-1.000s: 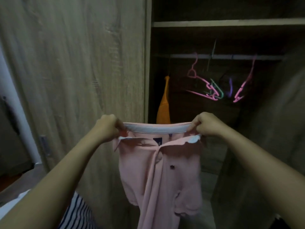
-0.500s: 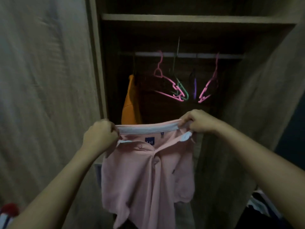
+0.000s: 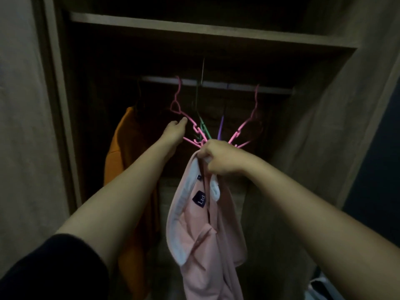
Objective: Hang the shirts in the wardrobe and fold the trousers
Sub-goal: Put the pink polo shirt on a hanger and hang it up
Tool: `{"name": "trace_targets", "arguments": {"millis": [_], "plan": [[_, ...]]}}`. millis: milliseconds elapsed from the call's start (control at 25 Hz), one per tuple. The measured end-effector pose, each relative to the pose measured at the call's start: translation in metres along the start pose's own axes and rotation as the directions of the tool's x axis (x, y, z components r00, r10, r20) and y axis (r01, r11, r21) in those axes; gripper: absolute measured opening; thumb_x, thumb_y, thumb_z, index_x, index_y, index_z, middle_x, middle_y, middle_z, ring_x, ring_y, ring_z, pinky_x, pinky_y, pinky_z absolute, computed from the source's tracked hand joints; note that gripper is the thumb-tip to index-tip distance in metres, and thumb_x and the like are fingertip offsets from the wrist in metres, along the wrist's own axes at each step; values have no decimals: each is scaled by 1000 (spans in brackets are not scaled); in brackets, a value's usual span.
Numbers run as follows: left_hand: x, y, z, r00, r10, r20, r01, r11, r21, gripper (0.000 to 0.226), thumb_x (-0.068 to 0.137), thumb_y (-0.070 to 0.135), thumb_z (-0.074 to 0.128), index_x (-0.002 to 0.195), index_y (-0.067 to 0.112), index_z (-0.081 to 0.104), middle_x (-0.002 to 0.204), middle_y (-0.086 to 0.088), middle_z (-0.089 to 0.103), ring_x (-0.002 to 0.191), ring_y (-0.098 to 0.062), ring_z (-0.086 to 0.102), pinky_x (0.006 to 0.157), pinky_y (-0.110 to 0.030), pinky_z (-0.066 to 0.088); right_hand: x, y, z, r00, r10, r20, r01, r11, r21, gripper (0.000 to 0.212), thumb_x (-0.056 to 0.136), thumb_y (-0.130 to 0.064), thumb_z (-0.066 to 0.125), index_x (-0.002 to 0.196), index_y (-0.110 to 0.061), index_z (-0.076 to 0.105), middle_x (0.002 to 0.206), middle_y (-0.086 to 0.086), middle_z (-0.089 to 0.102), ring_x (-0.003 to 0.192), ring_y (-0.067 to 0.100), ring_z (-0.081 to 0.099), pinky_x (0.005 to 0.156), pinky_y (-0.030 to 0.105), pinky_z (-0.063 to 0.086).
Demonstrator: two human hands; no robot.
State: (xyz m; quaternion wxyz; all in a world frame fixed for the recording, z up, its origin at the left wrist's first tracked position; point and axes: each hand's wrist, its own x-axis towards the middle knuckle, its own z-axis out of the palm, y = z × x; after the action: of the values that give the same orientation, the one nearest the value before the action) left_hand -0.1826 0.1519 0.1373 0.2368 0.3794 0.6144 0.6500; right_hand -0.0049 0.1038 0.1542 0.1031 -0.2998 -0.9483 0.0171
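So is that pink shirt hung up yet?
Not yet: the pink polo shirt dangles from the right hand; the left hand reaches for a pink hanger.

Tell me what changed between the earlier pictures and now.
The left hand let go of the collar of the pink shirt and reached up to the pink hanger; whether it has a grip on it is unclear. The shirt, once stretched between both hands, now hangs bunched from the right hand alone. Unchanged: the right hand holds the collar, the orange garment and the other hangers stay on the rail.
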Motion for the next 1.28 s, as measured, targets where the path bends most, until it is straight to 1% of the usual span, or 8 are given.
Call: {"name": "trace_targets", "arguments": {"millis": [120,280,400,680,800,880,1040,1280], "plan": [[35,-5,24,999,-40,-24,40,999,-14,59,91,39,52,130,-4,41,126,-19,55,109,-30,56,91,-36,48,2,20,-2,1000,-15,24,16,999,-34,38,77,0,53,112,-6,66,119,15,56,111,28,53,94,43,47],[54,0,28,996,61,-72,-52,991,120,23,85,7,60,104,-4,58,99,-30,63,89,-40,64,75,-44,52,0,34,0,998,-22,54,23,999,-24,40,75,-1,56,114,-7,65,118,15,57,111,29,53,95,43,46],[50,15,11,996,76,-55,-72,995,62,29,86,0,56,114,-7,56,78,-13,56,68,-22,57,52,-29,45,0,34,7,999,-12,44,12,1000,7,37,76,0,55,111,-5,66,115,17,59,108,28,56,93,45,48],[-1,29,-42,997,65,-38,-70,986,-153,38,92,2,53,129,-1,46,97,-12,58,82,-17,61,82,-34,54,-5,0,27,998,14,67,-17,999,44,40,78,3,50,115,-6,65,124,13,51,111,28,54,93,41,49],[-1,46,-59,999,36,-27,-38,994,-99,5,92,3,55,94,2,59,87,-13,59,66,-13,58,56,-22,52,-9,-8,31,997,35,67,-37,999,36,39,82,1,50,118,-7,62,127,10,45,115,26,50,95,36,47],[-2,61,-71,1000,24,5,-24,1000,-8,6,92,4,54,89,2,59,75,-10,57,57,-12,54,41,-20,46,-18,-23,32,998,54,22,-56,996,68,37,82,-1,52,118,-8,62,126,7,44,113,23,49,94,34,48],[5,76,-70,998,53,-12,-53,998,18,24,92,0,52,115,-4,55,79,-11,59,72,-20,61,84,-42,54,-30,-36,24,994,102,-46,-95,987,128,39,83,-1,53,120,-9,59,127,5,42,115,22,48,96,32,46],[-14,72,-56,1000,19,5,-19,999,35,30,90,-8,44,119,-9,51,84,-13,54,61,-18,54,60,-33,54,-48,-37,16,993,88,-81,-81,992,96,44,81,-1,51,124,-7,58,133,7,41,124,21,43,100,25,36]]}}
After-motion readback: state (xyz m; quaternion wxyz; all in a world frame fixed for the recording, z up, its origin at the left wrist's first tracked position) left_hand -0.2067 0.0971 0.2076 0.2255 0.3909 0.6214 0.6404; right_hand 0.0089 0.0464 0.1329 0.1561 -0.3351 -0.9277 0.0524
